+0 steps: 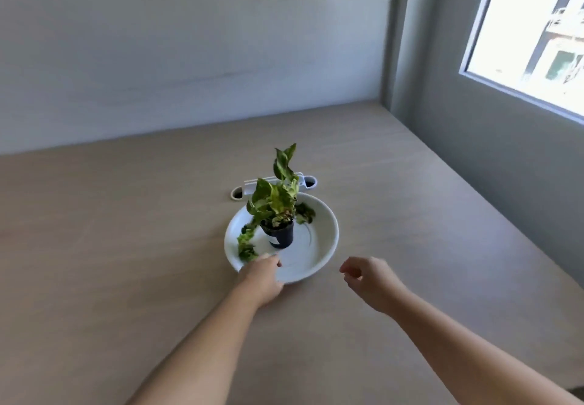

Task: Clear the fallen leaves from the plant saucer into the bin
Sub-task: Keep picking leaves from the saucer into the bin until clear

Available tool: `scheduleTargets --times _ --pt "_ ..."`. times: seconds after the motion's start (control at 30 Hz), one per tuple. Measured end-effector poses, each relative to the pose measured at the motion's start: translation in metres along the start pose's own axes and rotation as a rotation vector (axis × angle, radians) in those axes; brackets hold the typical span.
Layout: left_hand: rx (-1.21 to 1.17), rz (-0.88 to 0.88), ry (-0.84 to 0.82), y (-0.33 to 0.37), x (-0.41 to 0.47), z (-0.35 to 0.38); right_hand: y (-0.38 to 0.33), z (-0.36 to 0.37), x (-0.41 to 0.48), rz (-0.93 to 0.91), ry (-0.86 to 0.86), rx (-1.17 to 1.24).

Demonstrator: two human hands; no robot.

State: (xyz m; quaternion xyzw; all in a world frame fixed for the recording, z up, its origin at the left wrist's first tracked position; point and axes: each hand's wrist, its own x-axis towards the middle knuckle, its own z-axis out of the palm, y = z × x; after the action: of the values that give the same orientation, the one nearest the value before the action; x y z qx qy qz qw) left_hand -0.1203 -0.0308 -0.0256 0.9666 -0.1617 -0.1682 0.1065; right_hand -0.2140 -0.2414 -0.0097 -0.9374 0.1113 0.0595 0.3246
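1. A white plant saucer (319, 246) is seen near the middle of the tabletop (126, 246), with a small dark pot (279, 236) stood upright in it, left of its centre, so that any spill from the plant (276, 196) is caught by the dish
2. Fallen leaves are found in two places inside the saucer: a strip of leaves (246, 243) along the left inner rim, and a darker clump (306, 213) at the far side, just behind the pot
3. The left hand (262, 275) is laid over the near-left rim with its fingers curled down close to the near end of the leaf strip; whether a leaf is already pinched cannot be told, as the fingertips are hidden
4. The right hand (366, 278) is held above the tabletop, near the saucer's right side but apart from it, loosely half-closed with nothing in it, probably kept ready to steady the dish
5. A white fitting (271, 183) lies behind the saucer; no bin is in view, so the leaves are judged not yet cleared
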Motion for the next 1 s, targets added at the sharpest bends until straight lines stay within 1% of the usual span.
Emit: scheduleTargets --times 0.1,0.13,0.17,0.2,0.27,0.3,0.4,0.47,0.53,0.6,0.67,0.77,0.83,0.9,1.0 --pt "0.166 0.041 -0.060 -0.056 0.016 -0.003 -0.025 0.046 0.024 -0.110 -0.275 -0.336" --pt "0.205 0.059 -0.079 -0.071 0.022 -0.003 -0.033 0.061 0.030 -0.132 -0.324 -0.404" --pt "0.221 0.075 -0.087 -0.082 0.026 -0.004 -0.038 0.073 0.036 -0.145 -0.322 -0.441" --pt "0.213 0.083 -0.085 -0.089 0.031 -0.004 -0.041 0.083 0.040 -0.158 -0.283 -0.461" --pt "0.192 0.116 -0.046 -0.095 0.035 -0.004 -0.039 0.092 0.048 -0.178 -0.202 -0.504" --pt "0.193 0.150 -0.025 -0.095 0.038 -0.003 -0.036 0.092 0.052 -0.177 -0.193 -0.526" --pt "0.195 0.254 -0.044 -0.087 0.035 0.007 -0.018 0.078 0.065 -0.163 -0.206 -0.567" --pt "0.151 0.309 -0.040 -0.077 0.029 0.019 -0.004 0.065 0.071 -0.169 -0.209 -0.633" --pt "0.110 0.355 -0.042 -0.070 0.024 0.027 0.004 0.056 0.074 -0.128 -0.231 -0.730" --pt "0.142 0.389 -0.084 -0.073 0.025 0.025 0.001 0.055 0.073 -0.074 -0.238 -0.790" --pt "0.196 0.361 -0.108 -0.088 0.033 0.015 -0.012 0.065 0.069 -0.084 -0.235 -0.787" --pt "0.254 0.272 -0.084 -0.111 0.048 -0.002 -0.036 0.094 0.056 -0.189 -0.285 -0.678" --pt "0.278 0.268 -0.069 -0.115 0.052 -0.007 -0.047 0.109 0.049 -0.239 -0.291 -0.614" --pt "0.263 0.273 -0.058 -0.114 0.051 -0.005 -0.047 0.111 0.049 -0.259 -0.276 -0.587" --pt "0.199 0.263 -0.048 -0.108 0.044 0.002 -0.025 0.099 0.061 -0.321 -0.302 -0.618"
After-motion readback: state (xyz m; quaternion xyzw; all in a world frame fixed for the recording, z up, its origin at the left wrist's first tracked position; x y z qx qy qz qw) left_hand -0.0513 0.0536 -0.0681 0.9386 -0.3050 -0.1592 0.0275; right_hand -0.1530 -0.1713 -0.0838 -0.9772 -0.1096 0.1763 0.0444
